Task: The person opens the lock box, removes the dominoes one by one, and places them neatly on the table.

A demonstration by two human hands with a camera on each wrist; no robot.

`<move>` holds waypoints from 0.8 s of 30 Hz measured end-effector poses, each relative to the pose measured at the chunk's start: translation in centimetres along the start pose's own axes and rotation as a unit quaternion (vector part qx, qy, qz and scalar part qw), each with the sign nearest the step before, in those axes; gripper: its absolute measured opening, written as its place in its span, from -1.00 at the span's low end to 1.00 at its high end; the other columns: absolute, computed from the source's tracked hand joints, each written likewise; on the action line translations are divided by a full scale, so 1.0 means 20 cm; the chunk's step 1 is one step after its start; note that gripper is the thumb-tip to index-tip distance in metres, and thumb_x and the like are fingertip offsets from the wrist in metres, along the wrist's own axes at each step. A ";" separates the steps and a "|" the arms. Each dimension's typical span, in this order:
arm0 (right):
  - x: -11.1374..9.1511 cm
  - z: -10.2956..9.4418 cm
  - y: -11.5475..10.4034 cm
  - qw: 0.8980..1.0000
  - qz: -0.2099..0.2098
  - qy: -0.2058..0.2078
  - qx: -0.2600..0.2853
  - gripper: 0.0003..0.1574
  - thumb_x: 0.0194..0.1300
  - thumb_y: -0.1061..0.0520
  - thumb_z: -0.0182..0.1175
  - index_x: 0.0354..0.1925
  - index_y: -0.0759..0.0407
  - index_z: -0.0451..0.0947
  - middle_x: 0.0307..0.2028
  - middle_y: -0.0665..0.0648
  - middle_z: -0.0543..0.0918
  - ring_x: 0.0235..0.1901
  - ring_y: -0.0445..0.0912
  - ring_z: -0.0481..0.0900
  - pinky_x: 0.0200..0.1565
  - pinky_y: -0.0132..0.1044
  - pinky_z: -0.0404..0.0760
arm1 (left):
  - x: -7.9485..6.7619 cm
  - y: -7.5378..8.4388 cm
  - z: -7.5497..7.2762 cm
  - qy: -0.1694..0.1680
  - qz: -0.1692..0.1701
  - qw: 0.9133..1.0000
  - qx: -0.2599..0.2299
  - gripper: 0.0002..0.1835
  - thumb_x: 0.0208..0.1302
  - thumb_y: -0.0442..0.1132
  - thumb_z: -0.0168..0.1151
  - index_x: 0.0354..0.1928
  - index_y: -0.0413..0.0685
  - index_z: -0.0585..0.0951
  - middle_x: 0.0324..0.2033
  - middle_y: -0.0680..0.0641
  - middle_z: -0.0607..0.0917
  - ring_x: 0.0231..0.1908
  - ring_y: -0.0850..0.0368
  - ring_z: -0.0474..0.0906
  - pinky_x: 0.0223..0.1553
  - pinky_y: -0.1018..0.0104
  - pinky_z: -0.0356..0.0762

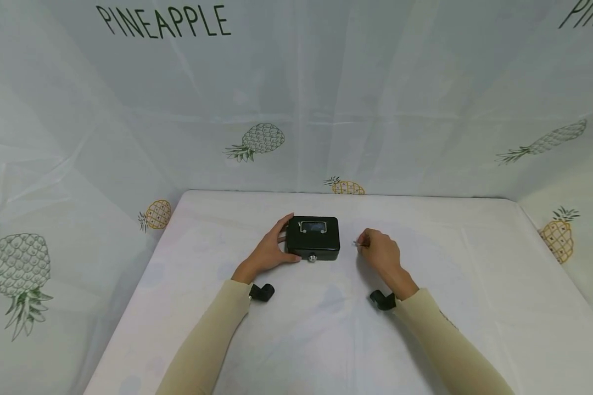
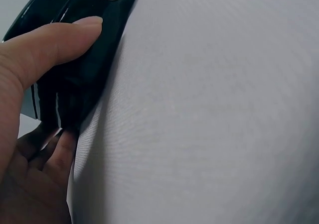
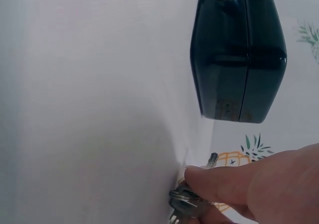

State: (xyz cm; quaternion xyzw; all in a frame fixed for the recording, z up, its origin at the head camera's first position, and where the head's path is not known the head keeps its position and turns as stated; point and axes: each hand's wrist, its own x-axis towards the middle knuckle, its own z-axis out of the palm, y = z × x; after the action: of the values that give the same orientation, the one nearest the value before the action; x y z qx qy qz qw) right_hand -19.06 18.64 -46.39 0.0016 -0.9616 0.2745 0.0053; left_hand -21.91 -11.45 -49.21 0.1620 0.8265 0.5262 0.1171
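Far left, a pale curtain (image 1: 79,181) printed with pineapples, some grey-green, some with orange outlines; it also runs behind the white-covered table (image 1: 296,340) and down its right side, with green PINEAPPLE lettering (image 1: 164,22) high up. Next, a beige left sleeve (image 1: 207,340), a small black device (image 1: 262,292) at its cuff. The left hand (image 1: 269,249) is spread only as wide as the box's left end and grips it: thumb laid along the front face near the lock, fingers reaching around the left side toward the back corner. The black box (image 1: 326,244) sits flat toward the far part of the table, lid down, a silver-edged handle (image 1: 313,226) on top and a round silvery lock (image 1: 313,258) in the front face. Just beside the box's right side, apart from it, a small bunch of keys (image 3: 185,199) on a metal ring; the right hand (image 1: 381,253) pinches it between thumb and curled fingers, one key's tip (image 3: 213,159) showing beyond the thumb. Exact number of keys cannot be told. Farther right, the right cuff bears a second black device (image 1: 382,300); beige right sleeve (image 1: 449,340) slants toward the near edge.
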 end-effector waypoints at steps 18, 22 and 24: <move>-0.09 -0.01 -0.04 0.999 -0.016 0.038 0.022 -0.92 0.28 0.36 0.33 -0.26 0.24 0.72 -0.37 0.17 0.79 -0.41 0.01 0.69 -0.45 -0.13 0.65 | 0.01 0.00 -0.01 0.009 -0.003 0.999 -0.040 0.23 0.04 -0.35 0.69 0.69 0.07 0.14 0.52 -0.23 0.35 0.46 -0.29 0.39 0.50 -0.13 0.41; -0.12 -0.02 -0.06 0.999 -0.020 0.042 0.026 -0.90 0.26 0.35 0.33 -0.27 0.21 0.74 -0.39 0.14 0.78 -0.41 -0.01 0.68 -0.46 -0.18 0.62 | 0.01 0.00 0.00 0.012 -0.004 0.999 -0.045 0.22 0.04 -0.35 0.69 0.69 0.06 0.15 0.52 -0.23 0.36 0.46 -0.28 0.40 0.50 -0.13 0.41; -0.14 -0.02 -0.07 0.998 -0.023 0.044 0.030 -0.88 0.26 0.35 0.31 -0.27 0.21 0.75 -0.38 0.13 0.79 -0.41 -0.02 0.68 -0.46 -0.20 0.61 | 0.01 0.01 0.00 0.013 -0.003 0.999 -0.045 0.21 0.04 -0.34 0.68 0.69 0.04 0.15 0.52 -0.24 0.37 0.46 -0.29 0.40 0.50 -0.14 0.42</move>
State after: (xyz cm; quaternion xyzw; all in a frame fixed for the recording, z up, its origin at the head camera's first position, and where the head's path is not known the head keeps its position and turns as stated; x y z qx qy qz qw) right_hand -16.24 17.63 -45.29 0.0118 -0.9515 0.3025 0.0543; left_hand -22.08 -11.41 -49.07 0.1468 0.8038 0.5649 0.1151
